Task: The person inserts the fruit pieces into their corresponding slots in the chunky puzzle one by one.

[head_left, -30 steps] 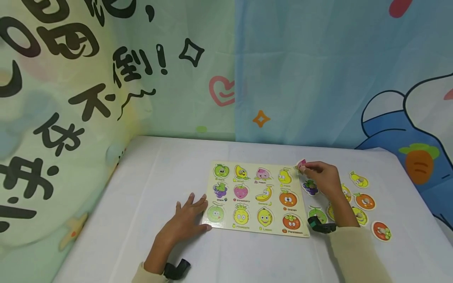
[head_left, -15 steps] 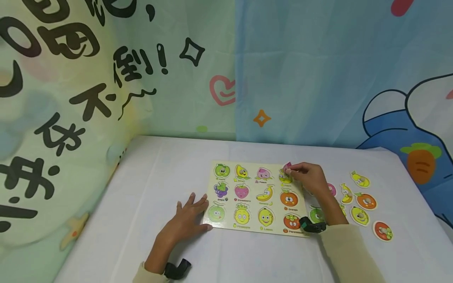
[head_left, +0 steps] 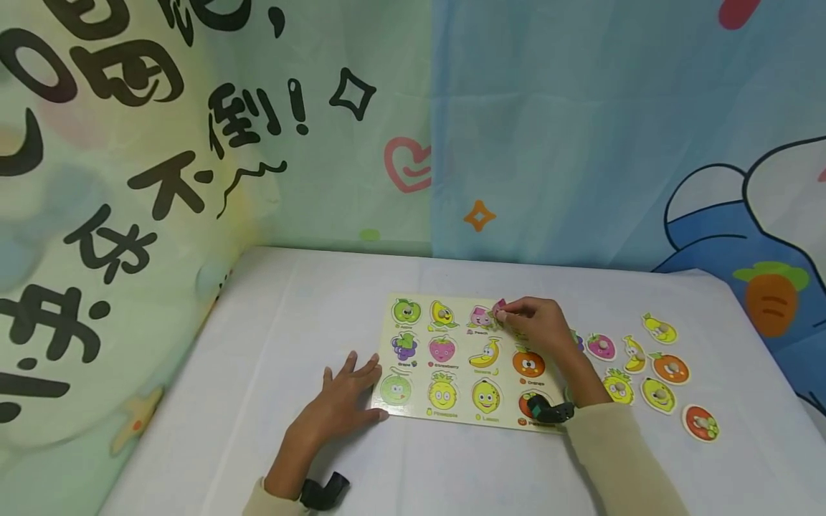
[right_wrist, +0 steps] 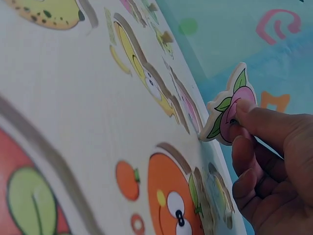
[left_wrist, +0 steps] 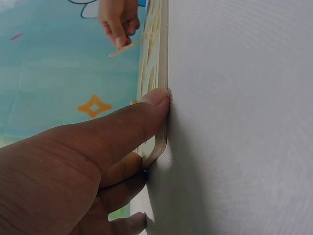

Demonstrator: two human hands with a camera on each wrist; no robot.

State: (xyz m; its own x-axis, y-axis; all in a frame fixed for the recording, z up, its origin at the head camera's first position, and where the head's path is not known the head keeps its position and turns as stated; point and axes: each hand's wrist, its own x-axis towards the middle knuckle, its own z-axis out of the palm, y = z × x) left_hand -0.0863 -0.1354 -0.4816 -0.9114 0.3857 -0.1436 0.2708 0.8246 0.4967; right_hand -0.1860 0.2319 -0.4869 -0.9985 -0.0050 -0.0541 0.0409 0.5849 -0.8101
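Note:
A pale wooden fruit puzzle board (head_left: pixel 464 401) lies on the white table. My left hand (head_left: pixel 345 398) touches its lower left corner, fingers spread along the left side and thumb at the front edge. With thumb and fingertips my right hand (head_left: pixel 540 326) pinches a pink peach puzzle piece (right_wrist: pixel 225 120) with green leaves. The piece is tilted and sits just above the board's far edge, close to the printed peach recess (head_left: pixel 480 315). Knobbed apple (head_left: pixel 406 311) and mango pieces (head_left: pixel 442 314) lie in the top row. My right hand hides the pear recess.
Right of the board lie several loose pieces, among them a strawberry (head_left: pixel 601 347), banana (head_left: pixel 634 354), pear (head_left: pixel 660 328), orange (head_left: pixel 671 368), pineapple (head_left: pixel 618 387), lemon (head_left: pixel 658 395) and persimmon (head_left: pixel 700 423). A printed cloth backdrop (head_left: pixel 548 143) rises behind the table.
My right hand has carried the peach piece leftward from the board's far right corner, over the pear recess, to beside the peach recess. The left hand stays at its corner.

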